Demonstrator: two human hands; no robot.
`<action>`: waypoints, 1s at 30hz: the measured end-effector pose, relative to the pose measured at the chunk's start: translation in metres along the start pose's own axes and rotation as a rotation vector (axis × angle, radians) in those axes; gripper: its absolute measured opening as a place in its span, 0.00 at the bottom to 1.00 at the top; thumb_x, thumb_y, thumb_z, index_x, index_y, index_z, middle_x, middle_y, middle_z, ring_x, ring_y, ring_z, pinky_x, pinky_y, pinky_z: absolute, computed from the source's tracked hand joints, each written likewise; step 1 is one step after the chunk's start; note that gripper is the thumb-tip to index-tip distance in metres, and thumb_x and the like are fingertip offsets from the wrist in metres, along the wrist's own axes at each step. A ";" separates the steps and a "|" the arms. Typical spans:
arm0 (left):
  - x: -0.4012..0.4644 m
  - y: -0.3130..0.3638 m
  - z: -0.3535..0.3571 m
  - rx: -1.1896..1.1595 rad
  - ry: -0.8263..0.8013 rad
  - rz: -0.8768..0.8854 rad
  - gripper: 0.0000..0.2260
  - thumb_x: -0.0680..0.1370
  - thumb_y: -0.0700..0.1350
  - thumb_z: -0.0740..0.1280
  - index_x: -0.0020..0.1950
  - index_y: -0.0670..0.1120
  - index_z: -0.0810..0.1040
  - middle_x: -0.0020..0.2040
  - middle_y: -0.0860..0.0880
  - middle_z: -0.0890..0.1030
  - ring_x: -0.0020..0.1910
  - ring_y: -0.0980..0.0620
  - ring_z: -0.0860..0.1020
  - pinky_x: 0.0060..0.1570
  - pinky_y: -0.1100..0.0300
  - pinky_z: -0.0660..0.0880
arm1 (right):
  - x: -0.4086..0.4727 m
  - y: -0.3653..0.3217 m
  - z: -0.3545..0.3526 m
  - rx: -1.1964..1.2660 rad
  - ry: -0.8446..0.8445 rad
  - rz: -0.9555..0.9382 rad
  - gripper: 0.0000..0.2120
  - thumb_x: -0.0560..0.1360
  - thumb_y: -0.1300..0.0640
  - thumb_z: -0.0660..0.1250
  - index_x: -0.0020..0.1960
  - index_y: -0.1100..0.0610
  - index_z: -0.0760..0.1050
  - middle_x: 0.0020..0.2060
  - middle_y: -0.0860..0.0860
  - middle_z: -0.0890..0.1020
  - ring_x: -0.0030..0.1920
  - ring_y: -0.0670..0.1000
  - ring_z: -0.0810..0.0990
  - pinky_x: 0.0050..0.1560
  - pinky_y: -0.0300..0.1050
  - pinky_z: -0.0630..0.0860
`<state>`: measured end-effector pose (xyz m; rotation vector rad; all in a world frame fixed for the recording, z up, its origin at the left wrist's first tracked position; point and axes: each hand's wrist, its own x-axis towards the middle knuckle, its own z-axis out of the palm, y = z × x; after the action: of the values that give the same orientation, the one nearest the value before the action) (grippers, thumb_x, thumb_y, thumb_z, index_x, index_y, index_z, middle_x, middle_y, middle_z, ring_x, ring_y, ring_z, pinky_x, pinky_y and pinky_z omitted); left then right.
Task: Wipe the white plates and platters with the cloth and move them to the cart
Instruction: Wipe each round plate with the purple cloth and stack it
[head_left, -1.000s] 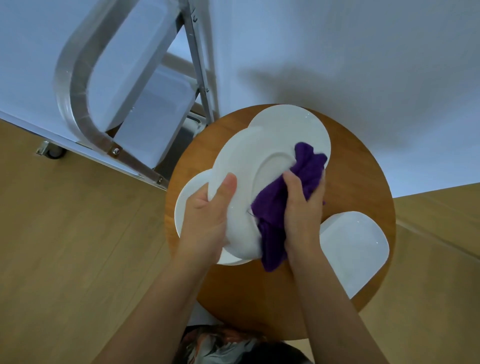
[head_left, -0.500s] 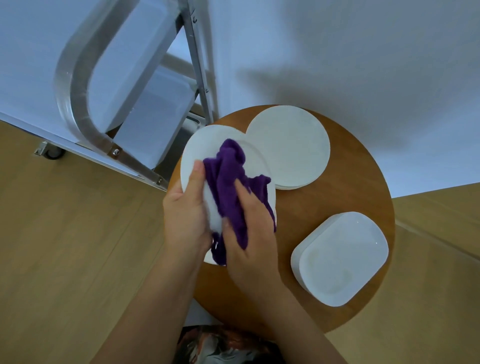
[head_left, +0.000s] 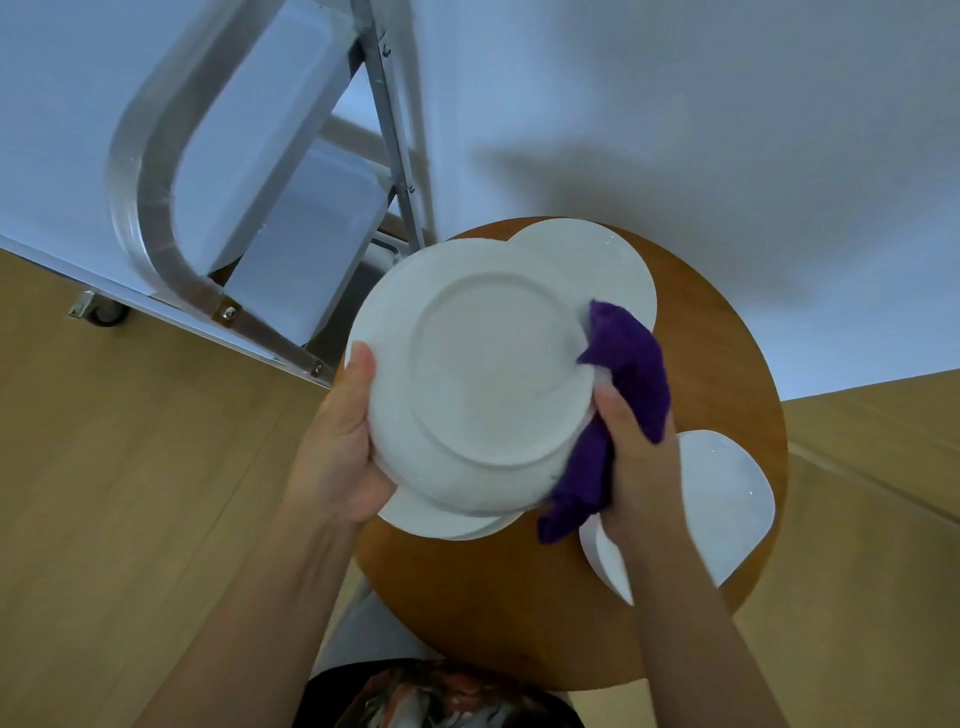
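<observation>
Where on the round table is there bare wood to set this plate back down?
Bare wood shows along the table's right side, between the round plate stack and the square platters, and along the near edge. The left side is crowded: another stack lies under the held plate.

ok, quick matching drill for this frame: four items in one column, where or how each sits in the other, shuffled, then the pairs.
Items:
1. round plate
2. purple cloth
3. rounded-square platters
4. cart

States:
A. stacked on the wooden table's right side
B. bunched in the right hand
C. stands on the floor left of the table
D. held up, underside facing the camera

Pairs: 1-D, 2-B, 3-A, 4-C
</observation>
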<state>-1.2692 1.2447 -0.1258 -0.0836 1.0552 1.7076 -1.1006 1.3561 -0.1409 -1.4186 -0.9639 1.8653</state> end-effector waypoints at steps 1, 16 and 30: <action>0.001 0.001 -0.003 0.016 -0.021 -0.025 0.28 0.74 0.59 0.61 0.70 0.47 0.70 0.64 0.43 0.77 0.61 0.43 0.77 0.50 0.51 0.78 | 0.003 -0.007 -0.005 0.111 -0.054 0.092 0.27 0.65 0.53 0.74 0.62 0.50 0.74 0.52 0.49 0.83 0.51 0.50 0.82 0.44 0.47 0.81; 0.016 0.013 0.064 0.494 0.079 -0.155 0.19 0.76 0.64 0.56 0.60 0.55 0.74 0.59 0.51 0.80 0.56 0.48 0.79 0.49 0.51 0.80 | -0.039 -0.026 0.031 -0.735 -0.172 -0.638 0.15 0.67 0.65 0.75 0.49 0.53 0.76 0.38 0.41 0.78 0.37 0.44 0.79 0.38 0.30 0.76; 0.004 0.014 0.024 0.216 0.045 -0.157 0.24 0.68 0.54 0.66 0.63 0.51 0.74 0.53 0.47 0.83 0.50 0.46 0.83 0.39 0.53 0.80 | -0.041 -0.024 -0.002 -0.151 -0.146 -0.270 0.15 0.70 0.46 0.65 0.54 0.50 0.72 0.40 0.42 0.81 0.40 0.43 0.80 0.37 0.34 0.76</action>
<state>-1.2719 1.2629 -0.1053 -0.0648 1.2277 1.4483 -1.0879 1.3367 -0.0992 -1.1791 -1.3231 1.7410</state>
